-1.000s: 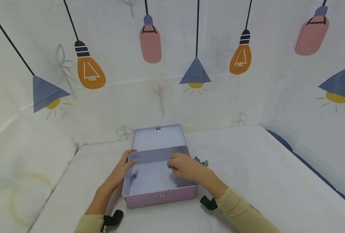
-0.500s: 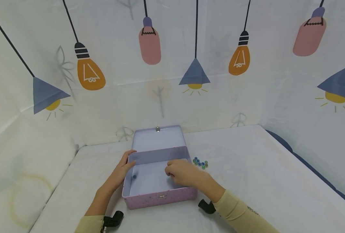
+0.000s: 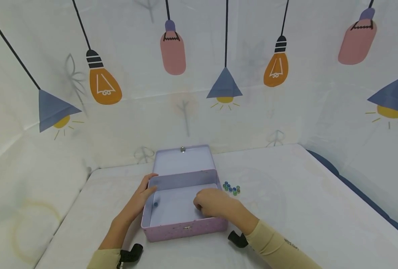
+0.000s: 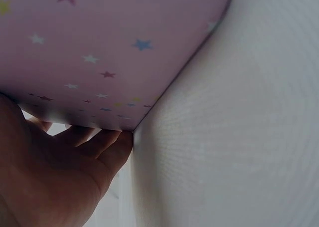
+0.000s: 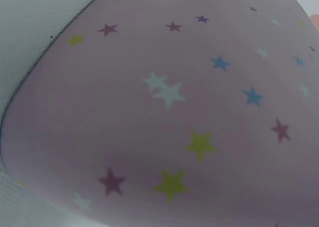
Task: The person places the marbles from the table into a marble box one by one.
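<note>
An open lilac tin box [image 3: 184, 229] stands on the white table, its lid [image 3: 184, 160] tipped back. My left hand [image 3: 139, 198] grips the box's left side, thumb over the rim and fingers along the outer wall. In the left wrist view those fingers [image 4: 112, 149] lie against the star-printed side. Inside the box, at the right, my right hand [image 3: 214, 203] reaches low with curled fingers. Its fingertips point down and are hidden, so whether they hold anything cannot be seen. A small dark blue marble [image 3: 155, 204] lies at the left of the box floor.
Several blue and green marbles [image 3: 232, 189] lie in a cluster on the table [image 3: 269, 209], just right of the box. Behind stands a white cloth wall [image 3: 199, 119] with printed lamps. The right wrist view is filled by the box's pink starred wall [image 5: 149, 117].
My right hand has lowered toward the box floor. A second ago a small glint showed at its fingertips; now it is out of sight. My left hand stays on the box.
</note>
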### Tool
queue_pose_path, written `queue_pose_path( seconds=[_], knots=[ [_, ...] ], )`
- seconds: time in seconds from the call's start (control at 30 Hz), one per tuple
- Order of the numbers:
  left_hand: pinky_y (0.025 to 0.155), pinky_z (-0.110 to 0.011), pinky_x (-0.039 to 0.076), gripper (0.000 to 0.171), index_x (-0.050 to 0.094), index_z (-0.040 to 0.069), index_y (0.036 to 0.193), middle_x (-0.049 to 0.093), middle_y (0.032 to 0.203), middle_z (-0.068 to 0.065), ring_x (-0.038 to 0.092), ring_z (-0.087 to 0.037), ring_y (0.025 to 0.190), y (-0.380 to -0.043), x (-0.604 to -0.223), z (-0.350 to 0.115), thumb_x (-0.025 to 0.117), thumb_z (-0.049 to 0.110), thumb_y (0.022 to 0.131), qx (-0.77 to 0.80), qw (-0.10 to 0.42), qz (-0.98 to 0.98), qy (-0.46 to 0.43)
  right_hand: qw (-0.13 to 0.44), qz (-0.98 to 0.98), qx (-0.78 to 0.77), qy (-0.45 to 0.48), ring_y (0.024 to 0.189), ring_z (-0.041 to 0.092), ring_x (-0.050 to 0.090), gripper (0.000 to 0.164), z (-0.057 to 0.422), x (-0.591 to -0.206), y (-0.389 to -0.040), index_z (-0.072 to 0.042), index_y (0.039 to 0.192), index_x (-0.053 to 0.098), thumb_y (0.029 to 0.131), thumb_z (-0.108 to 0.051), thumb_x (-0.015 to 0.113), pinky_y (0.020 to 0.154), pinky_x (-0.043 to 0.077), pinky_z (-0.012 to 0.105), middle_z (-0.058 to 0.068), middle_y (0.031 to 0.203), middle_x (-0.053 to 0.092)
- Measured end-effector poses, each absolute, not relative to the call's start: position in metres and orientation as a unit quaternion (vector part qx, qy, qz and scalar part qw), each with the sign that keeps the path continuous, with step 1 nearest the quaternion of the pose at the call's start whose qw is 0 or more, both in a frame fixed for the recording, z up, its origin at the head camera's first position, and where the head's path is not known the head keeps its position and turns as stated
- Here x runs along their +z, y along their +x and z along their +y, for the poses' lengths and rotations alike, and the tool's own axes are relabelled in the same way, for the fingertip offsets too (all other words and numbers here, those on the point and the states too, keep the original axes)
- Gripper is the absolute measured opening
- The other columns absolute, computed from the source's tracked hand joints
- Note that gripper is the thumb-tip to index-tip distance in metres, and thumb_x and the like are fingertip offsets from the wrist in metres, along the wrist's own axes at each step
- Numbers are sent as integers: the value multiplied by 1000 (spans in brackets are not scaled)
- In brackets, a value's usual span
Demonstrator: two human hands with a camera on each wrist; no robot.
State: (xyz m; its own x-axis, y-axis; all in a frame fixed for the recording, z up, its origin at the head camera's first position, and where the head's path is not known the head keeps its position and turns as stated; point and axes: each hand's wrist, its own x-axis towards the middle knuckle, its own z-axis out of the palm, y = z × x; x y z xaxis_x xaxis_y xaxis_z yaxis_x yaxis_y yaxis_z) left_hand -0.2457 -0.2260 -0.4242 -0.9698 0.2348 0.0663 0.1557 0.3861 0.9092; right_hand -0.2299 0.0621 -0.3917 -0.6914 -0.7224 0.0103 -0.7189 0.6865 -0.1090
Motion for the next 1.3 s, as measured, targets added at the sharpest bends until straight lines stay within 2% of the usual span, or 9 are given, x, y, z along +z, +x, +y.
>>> queue_pose_path(
  seconds=[0.2,0.33,0.5,0.73,0.93,1.13,1.3],
  knots=[
    [121,-66,1,47,26,15,151,-1,167,-16,-10,-40,154,-246,-425,-227,38,28,107,536,37,835,114,14,921,-47,-386,61,4,38,24,61,-393,-230,-19,69,64,84,-1,67,55,36,18,-11,67,52],
    [121,-66,0,47,26,14,151,-1,167,-17,-9,-40,154,-247,-427,-227,38,25,107,540,36,834,113,21,922,-56,-382,62,4,42,19,62,-393,-230,-18,74,68,86,-3,66,57,39,18,-11,69,55],
    [121,-65,0,47,26,13,151,0,167,-18,-8,-38,155,-246,-429,-226,39,23,107,548,35,828,114,25,919,-83,-383,73,3,56,12,64,-391,-233,-15,89,75,89,-6,66,69,51,20,-9,83,67],
    [121,-65,1,47,26,16,151,0,168,-15,-8,-38,155,-245,-427,-227,39,26,107,547,39,828,115,32,913,-127,-385,93,9,65,18,74,-380,-236,-9,102,74,93,-4,59,80,55,26,0,102,73],
    [121,-65,1,47,27,16,150,1,168,-15,-8,-38,155,-245,-427,-228,39,25,107,547,35,828,115,-11,915,-141,-379,94,15,66,20,86,-367,-244,-7,105,73,93,-2,58,81,56,31,3,105,73],
    [122,-64,4,46,27,16,150,8,167,-15,-3,-38,155,-246,-428,-229,39,25,107,551,37,826,116,-53,906,-152,-392,90,15,66,20,96,-363,-250,-10,100,73,92,0,56,79,55,32,4,100,73],
    [122,-63,6,47,26,17,151,13,166,-14,2,-37,156,-246,-428,-229,39,26,107,550,40,826,117,-78,906,-160,-383,89,13,64,19,105,-360,-255,-11,99,72,93,0,57,79,55,31,1,97,70]
  ],
)
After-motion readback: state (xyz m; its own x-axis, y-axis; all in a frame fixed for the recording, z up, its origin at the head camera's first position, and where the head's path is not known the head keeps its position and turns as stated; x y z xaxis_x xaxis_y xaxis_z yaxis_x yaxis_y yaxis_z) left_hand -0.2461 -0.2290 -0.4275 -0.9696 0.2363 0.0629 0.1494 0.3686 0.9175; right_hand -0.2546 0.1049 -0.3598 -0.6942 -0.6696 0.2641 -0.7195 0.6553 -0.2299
